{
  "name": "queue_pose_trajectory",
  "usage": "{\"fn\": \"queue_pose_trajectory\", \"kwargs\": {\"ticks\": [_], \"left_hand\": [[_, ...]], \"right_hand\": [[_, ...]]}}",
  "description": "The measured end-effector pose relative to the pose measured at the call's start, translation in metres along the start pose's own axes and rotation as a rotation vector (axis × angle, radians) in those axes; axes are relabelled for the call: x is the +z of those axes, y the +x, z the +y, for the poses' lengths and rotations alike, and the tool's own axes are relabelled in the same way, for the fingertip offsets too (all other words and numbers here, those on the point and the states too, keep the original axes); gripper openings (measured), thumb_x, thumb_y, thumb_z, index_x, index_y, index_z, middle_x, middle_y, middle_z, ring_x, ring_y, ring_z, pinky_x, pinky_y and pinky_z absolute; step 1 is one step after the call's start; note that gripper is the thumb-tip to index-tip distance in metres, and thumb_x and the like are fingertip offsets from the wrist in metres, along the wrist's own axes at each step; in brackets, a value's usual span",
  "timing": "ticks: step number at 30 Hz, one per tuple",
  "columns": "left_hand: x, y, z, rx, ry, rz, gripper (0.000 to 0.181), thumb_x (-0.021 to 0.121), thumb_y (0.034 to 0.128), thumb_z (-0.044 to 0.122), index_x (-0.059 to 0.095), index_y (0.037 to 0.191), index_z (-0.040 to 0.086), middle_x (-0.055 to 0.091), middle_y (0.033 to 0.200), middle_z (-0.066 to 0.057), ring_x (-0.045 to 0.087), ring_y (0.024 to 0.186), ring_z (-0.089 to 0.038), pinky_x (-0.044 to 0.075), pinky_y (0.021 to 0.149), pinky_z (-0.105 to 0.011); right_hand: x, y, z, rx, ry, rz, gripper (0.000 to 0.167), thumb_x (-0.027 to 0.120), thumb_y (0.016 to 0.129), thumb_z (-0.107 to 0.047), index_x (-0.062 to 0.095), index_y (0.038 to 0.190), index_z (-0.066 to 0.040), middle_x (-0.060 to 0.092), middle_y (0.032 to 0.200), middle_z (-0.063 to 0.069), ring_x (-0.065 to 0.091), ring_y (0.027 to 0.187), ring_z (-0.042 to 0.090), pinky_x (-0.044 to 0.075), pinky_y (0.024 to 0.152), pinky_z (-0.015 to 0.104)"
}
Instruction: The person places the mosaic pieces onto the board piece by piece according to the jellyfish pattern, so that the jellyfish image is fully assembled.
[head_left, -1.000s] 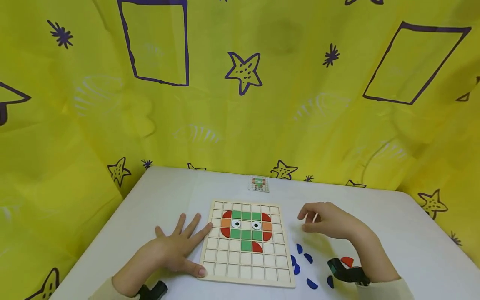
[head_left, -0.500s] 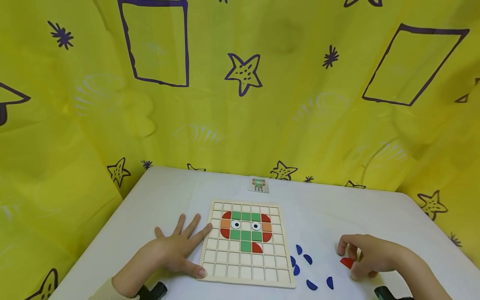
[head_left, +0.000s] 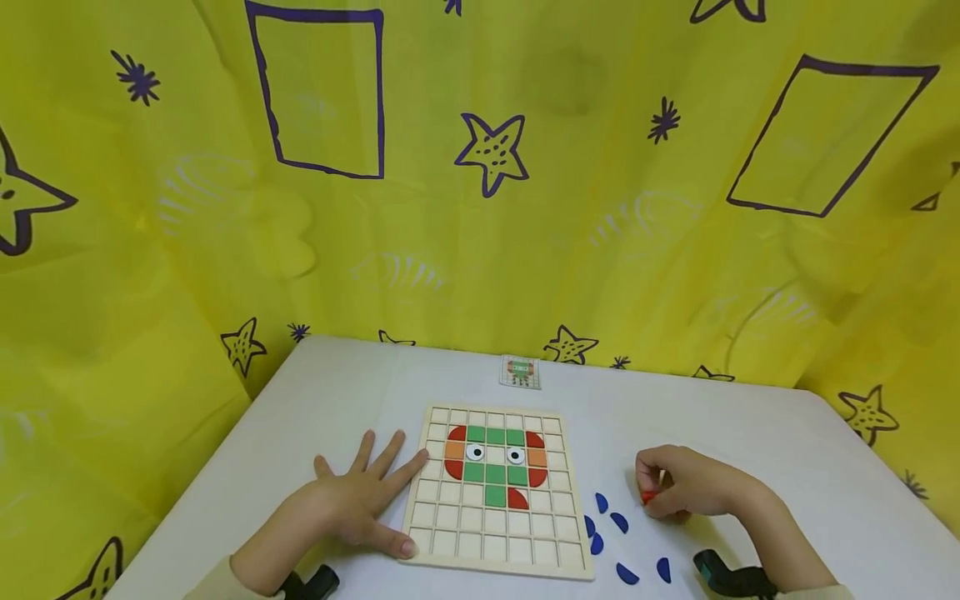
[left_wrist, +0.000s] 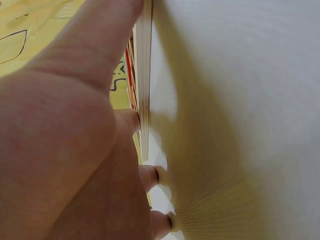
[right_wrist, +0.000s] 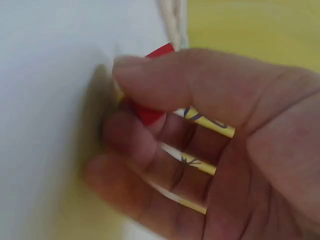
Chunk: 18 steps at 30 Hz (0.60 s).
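Observation:
My left hand point(head_left: 352, 504) lies with spread, straight fingers at the left edge of the wooden grid board point(head_left: 472, 567); its thumb and one finger touch the frame. Set in the board's cells are green squares point(head_left: 495, 473), orange squares, red quarter-circle pieces point(head_left: 517, 498) and two eye pieces point(head_left: 476, 452). To the right of the board, above the table, my right hand point(head_left: 693, 483) pinches a red piece point(right_wrist: 150, 116) between thumb and fingers. In the right wrist view the thumb covers the middle of that piece, so its full outline is hidden.
Several blue half-round pieces point(head_left: 618, 522) lie on the white table point(head_left: 750, 417) between the board and my right hand. A small pattern card point(head_left: 520, 372) sits behind the board. A yellow curtain point(head_left: 495, 250) hangs at the back.
My right hand moved right and down to the red piece on the table, took it between thumb and fingers, and came back left toward the board. My left hand stays put.

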<state>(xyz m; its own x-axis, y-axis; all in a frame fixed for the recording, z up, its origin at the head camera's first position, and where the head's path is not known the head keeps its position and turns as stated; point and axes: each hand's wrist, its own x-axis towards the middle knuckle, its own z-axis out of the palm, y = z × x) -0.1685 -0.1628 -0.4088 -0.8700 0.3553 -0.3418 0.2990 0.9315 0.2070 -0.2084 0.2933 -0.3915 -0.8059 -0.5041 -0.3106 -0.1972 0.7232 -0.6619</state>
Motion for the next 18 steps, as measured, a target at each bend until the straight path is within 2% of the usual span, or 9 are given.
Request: {"fn": "queue_pose_trajectory", "kwargs": {"ticks": [3, 9, 13, 18], "left_hand": [[0.000, 0.000, 0.000, 0.010, 0.006, 0.004, 0.112, 0.068, 0.0682, 0.078, 0.017, 0.160, 0.037, 0.004, 0.169, -0.009, -0.003, 0.150, -0.050, 0.006, 0.088, -0.092], [0.002, 0.001, -0.002, 0.006, 0.001, 0.003, 0.113, 0.068, 0.0680, 0.078, 0.016, 0.160, 0.037, 0.002, 0.169, -0.009, -0.004, 0.150, -0.050, 0.005, 0.088, -0.092], [0.002, 0.001, -0.001, 0.005, -0.009, -0.002, 0.113, 0.068, 0.0679, 0.078, 0.016, 0.160, 0.036, 0.002, 0.169, -0.010, -0.004, 0.150, -0.050, 0.005, 0.088, -0.092], [0.002, 0.001, 0.000, 0.007, -0.010, -0.005, 0.113, 0.068, 0.0683, 0.077, 0.016, 0.160, 0.036, 0.002, 0.169, -0.010, -0.004, 0.150, -0.050, 0.005, 0.088, -0.092]], "right_hand": [[-0.004, 0.013, -0.010, -0.085, 0.018, 0.053, 0.021, 0.074, 0.086, -0.006, 0.054, 0.090, -0.007, 0.055, 0.080, 0.005, 0.055, 0.062, 0.015, 0.048, 0.053, 0.027], [-0.008, 0.039, -0.049, -0.199, 0.073, 0.192, 0.014, 0.069, 0.090, -0.006, 0.058, 0.099, -0.007, 0.060, 0.089, 0.011, 0.062, 0.075, 0.025, 0.059, 0.065, 0.034], [-0.004, 0.055, -0.071, -0.265, 0.113, 0.242, 0.012, 0.069, 0.091, -0.008, 0.062, 0.100, -0.008, 0.063, 0.097, 0.015, 0.064, 0.085, 0.028, 0.059, 0.072, 0.034], [-0.002, 0.066, -0.095, -0.332, 0.157, 0.280, 0.012, 0.068, 0.092, -0.008, 0.067, 0.104, -0.011, 0.069, 0.100, 0.013, 0.067, 0.085, 0.029, 0.059, 0.076, 0.041]]}}
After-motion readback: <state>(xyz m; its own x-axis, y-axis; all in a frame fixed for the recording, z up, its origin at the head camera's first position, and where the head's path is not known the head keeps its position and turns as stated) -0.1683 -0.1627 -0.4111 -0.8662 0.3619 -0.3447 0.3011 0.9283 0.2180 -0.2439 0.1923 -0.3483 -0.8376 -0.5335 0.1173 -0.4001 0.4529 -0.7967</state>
